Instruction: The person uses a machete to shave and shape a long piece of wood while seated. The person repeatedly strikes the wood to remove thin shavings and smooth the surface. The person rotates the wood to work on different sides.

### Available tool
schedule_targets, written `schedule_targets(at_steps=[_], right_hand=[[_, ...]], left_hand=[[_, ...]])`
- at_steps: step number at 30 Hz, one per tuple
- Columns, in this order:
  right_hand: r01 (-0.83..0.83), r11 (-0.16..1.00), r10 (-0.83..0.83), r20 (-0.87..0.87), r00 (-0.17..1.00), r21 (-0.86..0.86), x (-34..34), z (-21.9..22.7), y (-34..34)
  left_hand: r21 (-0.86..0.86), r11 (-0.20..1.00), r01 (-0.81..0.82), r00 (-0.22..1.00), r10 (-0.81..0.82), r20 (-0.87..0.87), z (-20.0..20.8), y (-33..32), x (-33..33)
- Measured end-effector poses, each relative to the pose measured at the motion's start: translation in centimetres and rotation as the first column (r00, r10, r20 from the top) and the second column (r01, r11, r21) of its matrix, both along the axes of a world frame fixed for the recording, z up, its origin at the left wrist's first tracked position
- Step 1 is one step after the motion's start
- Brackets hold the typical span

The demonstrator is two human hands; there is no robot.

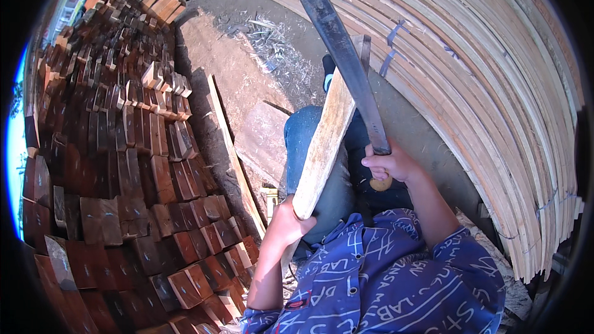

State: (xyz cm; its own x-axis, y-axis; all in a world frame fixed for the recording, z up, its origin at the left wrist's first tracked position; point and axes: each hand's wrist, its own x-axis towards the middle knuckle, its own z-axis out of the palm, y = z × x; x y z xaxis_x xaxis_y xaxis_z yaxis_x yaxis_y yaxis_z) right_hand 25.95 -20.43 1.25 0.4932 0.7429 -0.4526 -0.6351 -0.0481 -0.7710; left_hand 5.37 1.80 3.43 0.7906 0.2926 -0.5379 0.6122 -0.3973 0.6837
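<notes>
My right hand (pixel 391 164) is closed round the handle of a machete. The dark, wide machete blade (pixel 342 49) points up and away from me, leaning to the left, and crosses in front of the far part of a wooden plank. My left hand (pixel 291 224) grips the near end of this pale, rough wooden plank (pixel 327 139), which slants away from me over my legs. In this view the blade overlaps the plank; whether the two touch, I cannot tell. A rounded, tan butt of the handle (pixel 380 183) shows below my right fist.
Stacked reddish-brown timber blocks (pixel 136 210) fill the left side. Long pale wooden strips (pixel 470 86), tied in bundles, curve along the right. A thin batten (pixel 232 148) and a flat board (pixel 263 136) lie on the ground. Wood shavings (pixel 272 43) are scattered farther off.
</notes>
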Motion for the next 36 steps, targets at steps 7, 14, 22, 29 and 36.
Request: schedule_targets(at_steps=[7, 14, 22, 29, 36], right_hand=[[-0.012, 0.964, 0.058, 0.163, 0.985, -0.266, 2.7, -0.3, -1.3], [0.309, 0.901, -0.109, 0.529, 0.841, -0.304, 0.3, -0.3, -2.1], [0.332, 0.862, -0.007, 0.646, 0.764, -0.383, 4.3, 3.6, -0.6], [0.347, 0.857, -0.072, 0.578, 0.813, -0.382, 1.9, 1.3, -0.9], [0.343, 0.842, -0.047, 0.576, 0.816, -0.417, 1.3, 1.6, -1.7]], left_hand=[[-0.092, 0.996, -0.019, 0.998, 0.025, 0.055, -1.8, 1.8, -1.1], [-0.091, 0.994, -0.064, 0.994, 0.072, 0.087, -0.9, 0.8, -0.6], [0.072, 0.992, -0.101, 0.993, 0.096, 0.075, 0.0, 0.2, -0.7], [0.119, 0.99, -0.075, 0.995, 0.067, 0.07, 0.0, 1.0, -1.1], [0.062, 0.995, -0.081, 0.995, 0.077, 0.058, 0.8, 1.2, -0.7]])
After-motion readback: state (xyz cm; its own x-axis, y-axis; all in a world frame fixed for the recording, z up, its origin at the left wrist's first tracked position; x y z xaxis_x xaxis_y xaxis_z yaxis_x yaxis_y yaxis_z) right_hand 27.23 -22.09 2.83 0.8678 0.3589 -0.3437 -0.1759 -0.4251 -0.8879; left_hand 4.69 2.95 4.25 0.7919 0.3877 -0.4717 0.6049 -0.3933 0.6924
